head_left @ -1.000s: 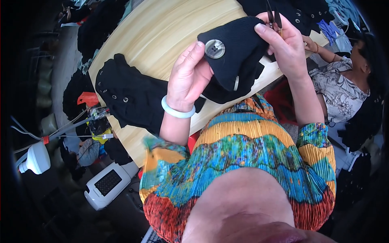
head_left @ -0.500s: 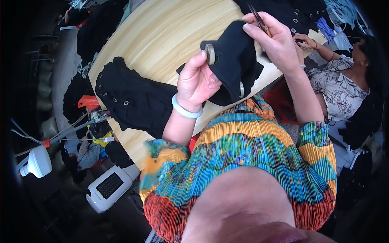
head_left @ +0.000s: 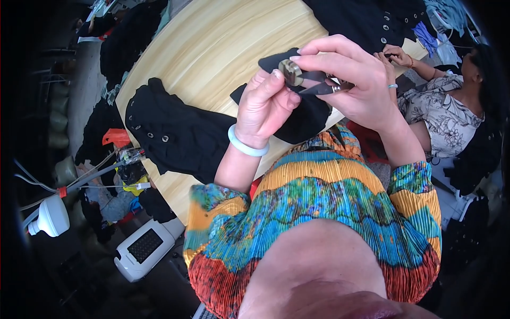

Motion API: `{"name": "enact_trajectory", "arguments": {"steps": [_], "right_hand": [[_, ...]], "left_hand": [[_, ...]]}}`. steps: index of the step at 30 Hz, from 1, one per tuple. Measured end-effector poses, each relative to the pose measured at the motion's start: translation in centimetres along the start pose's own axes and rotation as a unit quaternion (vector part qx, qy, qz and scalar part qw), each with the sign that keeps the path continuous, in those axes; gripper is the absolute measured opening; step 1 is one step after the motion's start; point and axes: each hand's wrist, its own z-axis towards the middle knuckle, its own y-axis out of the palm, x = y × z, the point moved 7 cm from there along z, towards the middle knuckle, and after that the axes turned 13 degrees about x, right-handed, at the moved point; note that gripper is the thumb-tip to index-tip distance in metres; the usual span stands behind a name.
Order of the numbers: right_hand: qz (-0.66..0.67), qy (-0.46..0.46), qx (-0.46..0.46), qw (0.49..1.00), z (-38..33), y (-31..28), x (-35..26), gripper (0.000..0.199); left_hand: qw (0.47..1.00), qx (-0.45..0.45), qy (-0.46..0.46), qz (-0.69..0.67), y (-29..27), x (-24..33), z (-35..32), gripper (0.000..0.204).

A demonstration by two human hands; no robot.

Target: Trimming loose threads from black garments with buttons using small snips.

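My left hand (head_left: 259,112) is closed on a black knit garment (head_left: 305,121), pinching it beside a large mottled button (head_left: 289,72). Between the fingers of my right hand (head_left: 358,80) is a pair of thread snips (head_left: 319,85), the blades pointing left and lying right by the button. Whether the blades touch a thread there, I cannot tell. The rest of the garment hangs below both hands above the table's near edge. A second black garment with several buttons (head_left: 172,130) lies to the left of my left hand.
Pale wooden table (head_left: 228,48) in front of me. More black buttoned garments (head_left: 356,21) lie at its far right, where another person (head_left: 441,106) sits working. A white lamp (head_left: 52,215) and cables are at left; a white machine part (head_left: 146,247) stands at lower left.
My right hand has come down and left, bringing the snips from pointing upward to beside the button. The garment's raised part has dropped lower and the button now faces up more.
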Motion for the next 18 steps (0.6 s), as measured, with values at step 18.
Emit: {"name": "enact_trajectory", "arguments": {"steps": [18], "right_hand": [[-0.031, 0.033, 0.077, 0.996, 0.5, -1.3, 0.5, 0.010]], "left_hand": [[0.984, -0.012, 0.157, 0.080, -0.4, 1.6, -2.6, 0.033]]}}
